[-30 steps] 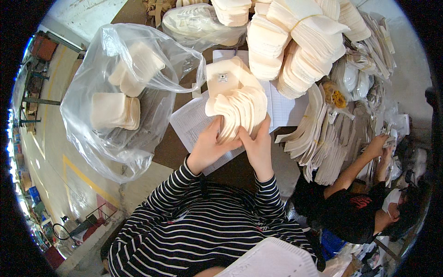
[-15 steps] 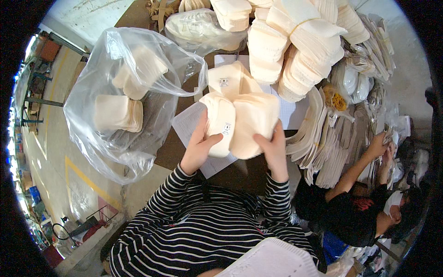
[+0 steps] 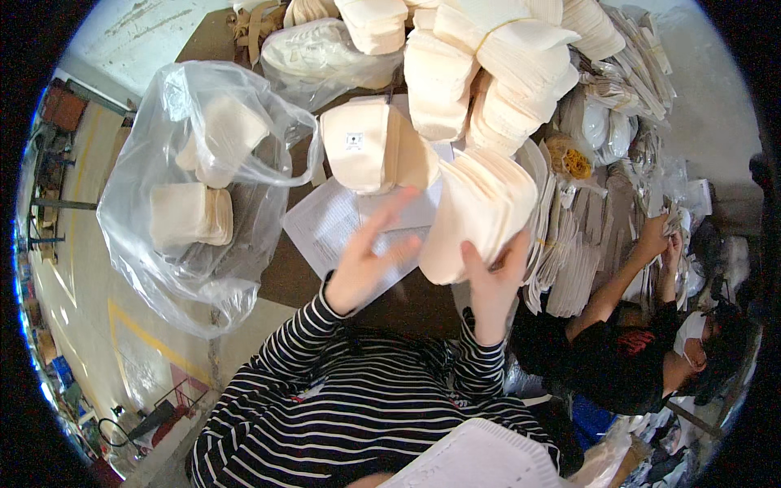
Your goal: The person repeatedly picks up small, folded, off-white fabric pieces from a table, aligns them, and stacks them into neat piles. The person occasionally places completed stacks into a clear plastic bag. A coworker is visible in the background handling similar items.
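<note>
My right hand (image 3: 498, 281) grips a fanned stack of cream fabric pads (image 3: 476, 215) with rounded corners, thumb on the near face. To its left, my left hand (image 3: 370, 259) is open, fingers apart and a little blurred, with nothing in it. Just beyond those fingers lies a pile of cream pads (image 3: 382, 150), the top one bearing a small printed label. White paper sheets (image 3: 321, 232) lie on the brown table under both hands.
A clear plastic bag (image 3: 260, 175) holding several pads stands at the left. Tied bundles of cream pads (image 3: 443, 81) crowd the far side. Grey strip-like pieces (image 3: 573, 268) and a bag of yellow rubber bands (image 3: 573, 159) are at right, near a co-worker's arms (image 3: 614, 289).
The labelled pad from my left hand now lies on the far pile, and that hand has let go. My right hand has turned its stack, showing the layered edges. The whole view has shifted slightly.
</note>
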A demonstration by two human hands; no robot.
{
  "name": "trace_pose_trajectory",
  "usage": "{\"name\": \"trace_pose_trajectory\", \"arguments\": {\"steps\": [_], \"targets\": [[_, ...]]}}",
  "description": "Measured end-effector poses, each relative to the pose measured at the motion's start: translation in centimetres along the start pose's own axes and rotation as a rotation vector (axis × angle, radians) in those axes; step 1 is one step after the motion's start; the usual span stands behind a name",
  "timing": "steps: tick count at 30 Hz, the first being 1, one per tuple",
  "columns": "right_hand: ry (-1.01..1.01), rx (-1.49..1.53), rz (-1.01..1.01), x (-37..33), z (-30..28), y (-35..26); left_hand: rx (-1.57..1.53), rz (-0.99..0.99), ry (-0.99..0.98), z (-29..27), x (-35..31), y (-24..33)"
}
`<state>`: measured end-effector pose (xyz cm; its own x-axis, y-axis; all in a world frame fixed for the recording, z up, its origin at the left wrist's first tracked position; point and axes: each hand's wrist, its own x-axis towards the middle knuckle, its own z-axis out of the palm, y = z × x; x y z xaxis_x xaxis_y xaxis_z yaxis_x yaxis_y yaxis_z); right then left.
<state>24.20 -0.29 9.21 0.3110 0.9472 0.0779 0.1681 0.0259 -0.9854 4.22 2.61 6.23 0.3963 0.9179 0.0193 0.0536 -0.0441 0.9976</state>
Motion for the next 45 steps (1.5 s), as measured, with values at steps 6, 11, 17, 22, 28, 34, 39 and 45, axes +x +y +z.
{"name": "trace_pose_trajectory", "arguments": {"steps": [6, 11, 17, 22, 28, 34, 39, 45], "targets": [[-0.451, -0.582, -0.573, -1.9, 3.0, -0.5, -0.73, -0.07, 0.4, 3.8, -1.4, -0.9], [-0.21, 0.221, -0.081, -2.2, 4.7, 1.1, -1.147, -0.031, 0.439, 3.0, -2.6, -3.4], [-0.509, 0.122, 0.077, -0.7, 1.1, 2.1, -0.999, -0.016, 0.327, -0.9, -4.1, -7.1], [-0.647, -0.38, -0.371, 1.1, -0.9, 3.1, -0.073, 0.021, -0.1, -6.4, -3.2, -5.1], [-0.611, -0.245, -0.423, -0.9, 0.3, 6.5, 0.222, 0.113, -0.124, -4.2, -3.2, -7.6], [-0.611, -0.172, -0.483, -1.5, 1.0, 6.8, -0.03, 0.054, -0.232, -2.9, -3.8, -8.0], [-0.472, -0.344, -0.37, -1.3, 1.5, 6.4, 0.069, 0.081, 0.018, -2.8, -3.5, -6.9], [-0.482, -0.404, -0.303, -0.3, 0.9, 6.1, 0.429, 0.2, 0.282, -1.1, -4.2, -7.5]]}}
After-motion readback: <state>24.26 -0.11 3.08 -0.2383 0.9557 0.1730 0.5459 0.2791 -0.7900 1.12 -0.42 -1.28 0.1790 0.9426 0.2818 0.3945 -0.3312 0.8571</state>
